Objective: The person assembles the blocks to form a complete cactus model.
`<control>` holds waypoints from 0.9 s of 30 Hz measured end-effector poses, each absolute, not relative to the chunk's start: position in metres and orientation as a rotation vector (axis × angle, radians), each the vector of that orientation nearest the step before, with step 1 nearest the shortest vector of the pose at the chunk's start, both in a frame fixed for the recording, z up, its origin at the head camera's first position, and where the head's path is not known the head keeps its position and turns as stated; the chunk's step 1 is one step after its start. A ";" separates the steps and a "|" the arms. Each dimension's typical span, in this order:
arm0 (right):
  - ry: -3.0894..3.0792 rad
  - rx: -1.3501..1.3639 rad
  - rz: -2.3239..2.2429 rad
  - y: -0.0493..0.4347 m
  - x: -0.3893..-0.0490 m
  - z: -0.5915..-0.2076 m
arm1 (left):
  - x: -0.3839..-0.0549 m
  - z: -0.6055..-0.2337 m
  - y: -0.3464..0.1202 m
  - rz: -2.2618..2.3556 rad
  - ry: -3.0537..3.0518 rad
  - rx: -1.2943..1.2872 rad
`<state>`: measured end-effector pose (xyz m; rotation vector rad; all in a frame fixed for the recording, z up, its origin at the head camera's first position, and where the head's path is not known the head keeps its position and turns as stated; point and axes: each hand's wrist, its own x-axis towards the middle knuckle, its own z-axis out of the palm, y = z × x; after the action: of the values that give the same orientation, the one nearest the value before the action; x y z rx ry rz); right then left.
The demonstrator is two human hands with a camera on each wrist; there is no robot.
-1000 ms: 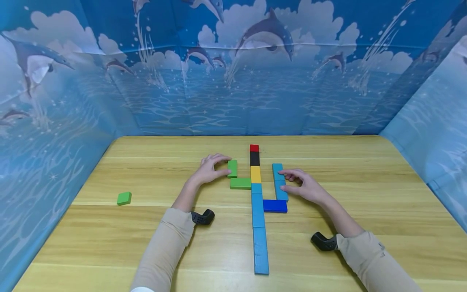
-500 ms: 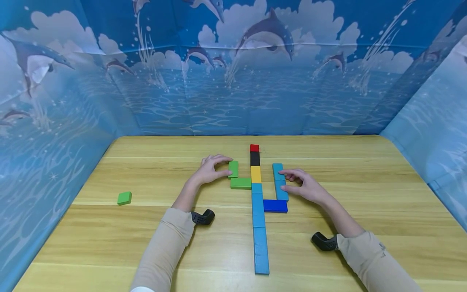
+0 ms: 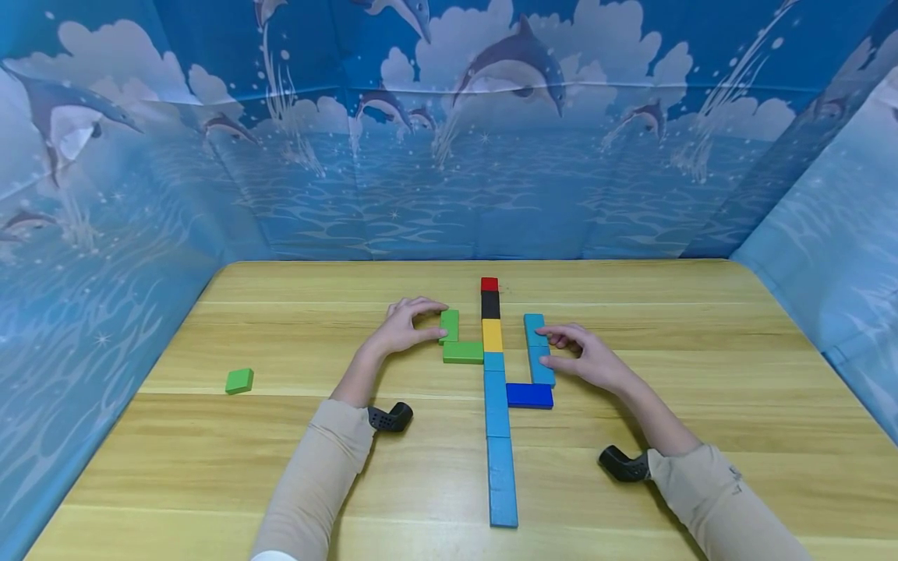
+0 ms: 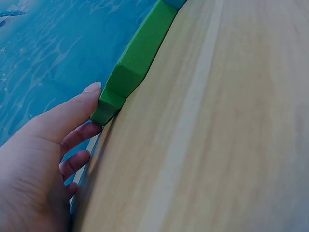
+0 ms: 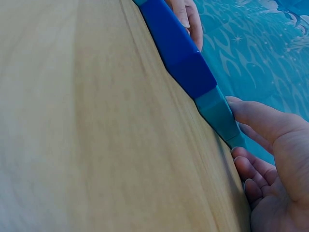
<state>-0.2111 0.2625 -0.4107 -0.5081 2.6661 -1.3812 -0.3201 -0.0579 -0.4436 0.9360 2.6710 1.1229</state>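
In the head view my left hand (image 3: 402,326) pinches an upright-lying green block (image 3: 450,324), index finger at its far end and thumb at its left side. Its near end meets a crosswise green block (image 3: 463,353), which abuts the central column. Over on the right, my right hand (image 3: 584,355) touches two light blue blocks laid end to end: index finger on the farther block (image 3: 534,324), thumb on the nearer block (image 3: 541,365). Their near end meets a dark blue block (image 3: 529,396). The left wrist view shows my left thumb (image 4: 91,92) against the green block's edge.
The central column runs from a red block (image 3: 489,284) through a black block (image 3: 490,305) and a yellow block (image 3: 493,336) to several light blue blocks (image 3: 496,409). Another green block (image 3: 239,381) lies alone at the left of the wooden table (image 3: 393,491). A dolphin-print curtain (image 3: 449,195) surrounds it.
The green block at my left hand has shifted slightly right and toward me, up against the crosswise green block. My right hand and the light blue blocks have stayed put.
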 end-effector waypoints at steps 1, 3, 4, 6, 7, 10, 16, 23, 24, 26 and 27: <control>2.664 -0.506 -1.383 0.262 -0.211 -0.410 | -0.320 -0.444 -0.058 1.124 2.670 0.935; 2.661 -0.506 -1.384 0.262 -0.211 -0.410 | -0.320 -0.444 -0.058 1.144 2.661 0.933; 2.660 -0.508 -1.385 0.262 -0.210 -0.410 | -0.321 -0.444 -0.058 1.162 2.655 0.931; 2.657 -0.511 -1.388 0.262 -0.210 -0.409 | -0.321 -0.444 -0.060 1.243 2.618 0.935; 2.656 -0.512 -1.389 0.262 -0.210 -0.409 | -0.321 -0.444 -0.061 1.284 2.601 0.935; 2.656 -0.510 -1.385 0.262 -0.210 -0.409 | -0.319 -0.438 -0.069 1.407 2.560 0.922; 2.653 -0.495 -1.382 0.262 -0.211 -0.409 | -0.306 -0.411 -0.103 1.497 2.605 0.906; 2.661 -0.496 -1.380 0.262 -0.211 -0.410 | -0.284 -0.399 -0.162 1.484 2.700 0.825; 2.662 -0.495 -1.380 0.262 -0.211 -0.410 | -0.279 -0.398 -0.171 1.476 2.718 0.796; 2.664 -0.495 -1.377 0.262 -0.211 -0.410 | -0.270 -0.398 -0.189 1.458 2.754 0.738; 2.666 -0.495 -1.376 0.262 -0.211 -0.410 | -0.264 -0.398 -0.197 1.445 2.773 0.710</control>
<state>-0.2112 0.2618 -0.4100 -0.4948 2.6658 -1.3764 -0.2645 -0.1975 -0.3981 0.7097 2.7735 1.4446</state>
